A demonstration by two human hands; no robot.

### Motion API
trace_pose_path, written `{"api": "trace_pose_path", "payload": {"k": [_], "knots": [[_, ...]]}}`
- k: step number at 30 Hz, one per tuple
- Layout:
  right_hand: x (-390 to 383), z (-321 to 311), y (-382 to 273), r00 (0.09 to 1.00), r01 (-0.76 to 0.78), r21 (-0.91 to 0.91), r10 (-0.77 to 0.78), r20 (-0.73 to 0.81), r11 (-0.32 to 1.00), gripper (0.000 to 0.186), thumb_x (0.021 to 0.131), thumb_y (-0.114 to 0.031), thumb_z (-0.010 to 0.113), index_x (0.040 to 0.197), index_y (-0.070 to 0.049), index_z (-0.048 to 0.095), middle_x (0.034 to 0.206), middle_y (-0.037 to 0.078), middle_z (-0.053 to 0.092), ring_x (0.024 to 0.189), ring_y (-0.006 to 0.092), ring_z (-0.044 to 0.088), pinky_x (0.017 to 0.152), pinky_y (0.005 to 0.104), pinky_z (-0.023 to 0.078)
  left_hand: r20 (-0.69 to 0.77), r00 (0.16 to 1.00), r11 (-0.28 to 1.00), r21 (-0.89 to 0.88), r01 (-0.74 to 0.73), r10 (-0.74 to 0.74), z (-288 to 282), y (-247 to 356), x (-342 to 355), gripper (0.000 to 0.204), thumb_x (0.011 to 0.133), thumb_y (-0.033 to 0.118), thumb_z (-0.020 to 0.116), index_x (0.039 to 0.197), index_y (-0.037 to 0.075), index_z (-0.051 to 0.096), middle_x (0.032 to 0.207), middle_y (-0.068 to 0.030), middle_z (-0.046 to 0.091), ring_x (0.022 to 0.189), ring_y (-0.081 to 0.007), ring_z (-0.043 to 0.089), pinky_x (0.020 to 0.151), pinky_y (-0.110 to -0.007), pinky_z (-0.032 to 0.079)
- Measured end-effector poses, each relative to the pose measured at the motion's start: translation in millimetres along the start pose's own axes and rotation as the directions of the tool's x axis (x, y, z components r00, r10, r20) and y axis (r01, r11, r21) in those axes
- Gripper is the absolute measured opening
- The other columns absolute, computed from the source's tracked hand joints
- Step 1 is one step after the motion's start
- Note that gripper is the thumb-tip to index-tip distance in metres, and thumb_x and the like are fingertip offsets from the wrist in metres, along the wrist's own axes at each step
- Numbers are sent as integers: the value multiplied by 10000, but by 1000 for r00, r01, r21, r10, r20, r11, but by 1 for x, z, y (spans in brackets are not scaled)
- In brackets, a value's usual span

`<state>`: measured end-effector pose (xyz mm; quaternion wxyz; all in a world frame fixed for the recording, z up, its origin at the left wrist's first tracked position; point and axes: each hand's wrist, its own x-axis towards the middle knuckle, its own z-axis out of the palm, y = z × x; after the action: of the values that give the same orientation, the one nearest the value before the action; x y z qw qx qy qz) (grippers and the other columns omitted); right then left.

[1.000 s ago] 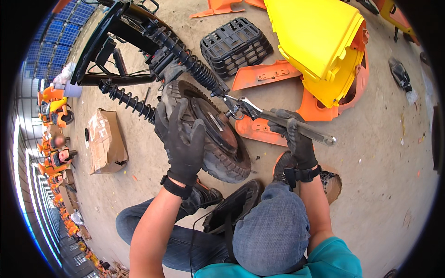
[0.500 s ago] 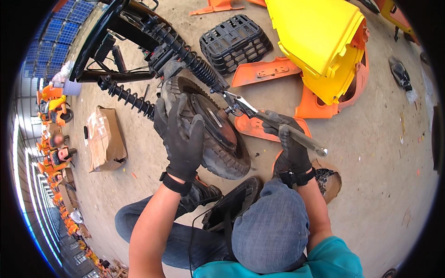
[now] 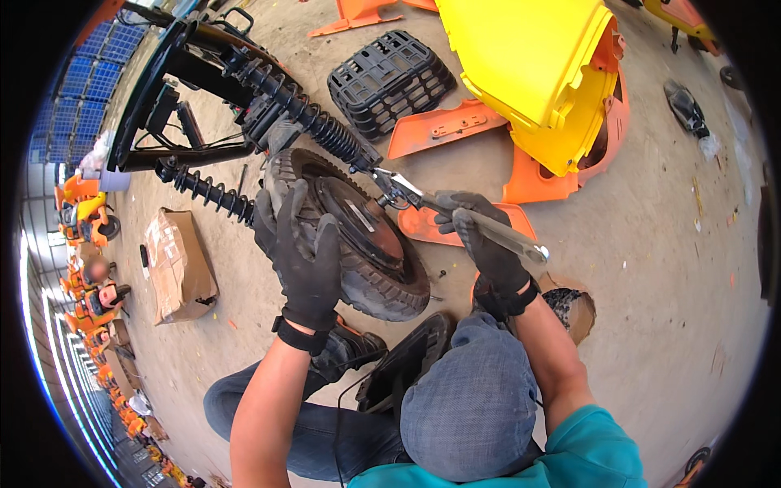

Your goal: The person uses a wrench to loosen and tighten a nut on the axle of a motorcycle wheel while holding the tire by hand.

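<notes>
My left hand (image 3: 303, 264), in a black glove, grips the tyre of a wheel (image 3: 381, 290) with its fingers curled over the tread. My right hand (image 3: 480, 240), gloved too, is wrapped round the handle of a long silver wrench (image 3: 518, 241). The wrench's head is at the axle fitting (image 3: 384, 201) by the lower end of a black coil-spring shock absorber (image 3: 327, 128). A second shock absorber (image 3: 210, 193) extends left of the wheel from the black vehicle frame (image 3: 134, 113). My left hand hides part of the tyre and that shock's end.
Orange panels (image 3: 446, 126) and a yellow body shell (image 3: 529, 61) lie ahead and right, near a black basket (image 3: 390, 81). A cardboard box (image 3: 177, 267) is at left, a torn carton (image 3: 582, 317) beside my right arm. Orange scooters (image 3: 85, 224) line the far left.
The view has shifted, so most things appear further left. My right hand and the wrench moved slightly left, the handle tilting a little lower. My left hand stays on the tyre.
</notes>
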<state>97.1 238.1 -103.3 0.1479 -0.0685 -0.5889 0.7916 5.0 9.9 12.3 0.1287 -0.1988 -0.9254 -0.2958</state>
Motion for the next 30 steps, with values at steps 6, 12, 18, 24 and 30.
{"api": "trace_pose_path", "payload": {"k": [6,12,18,24,30], "knots": [[53,10,2,971,240,-564,-191,146,790,240,1016,-244,574,1121,-43,653,988,65,699,800,142,671,675,284,546,9,1000,1000,2,-10,10,-1,1,1,557,821,172,715,1351,103,557,1497,-261,317,1402,-399,293,1145,-507,227],[165,72,-39,992,109,-774,-19,124,624,484,944,-447,577,831,12,680,687,126,683,683,268,695,669,390,535,-8,1000,1000,9,7,-7,-4,0,1,560,819,187,728,1348,109,563,1501,-256,309,1403,-398,287,1142,-504,239],[231,81,-33,924,5,-799,304,234,602,601,909,-523,505,999,32,717,961,258,707,954,411,692,895,465,519,12,1000,1000,-9,20,-20,0,10,2,498,860,156,669,1343,95,567,1475,-194,412,1436,-361,260,1177,-475,191],[194,46,-98,970,200,-759,-14,245,619,462,977,-444,548,1059,-12,691,804,124,711,690,231,677,676,350,545,-4,1000,1000,22,17,-17,-2,2,-1,534,831,184,711,1341,105,572,1495,-248,306,1397,-398,289,1143,-506,240],[56,-36,-47,997,-76,-188,79,12,979,402,1044,-363,512,1158,-3,649,1070,95,697,865,139,663,782,301,555,-13,999,999,7,-35,36,-3,0,2,533,826,213,721,1329,108,580,1472,-251,344,1386,-406,297,1141,-496,245]]}}
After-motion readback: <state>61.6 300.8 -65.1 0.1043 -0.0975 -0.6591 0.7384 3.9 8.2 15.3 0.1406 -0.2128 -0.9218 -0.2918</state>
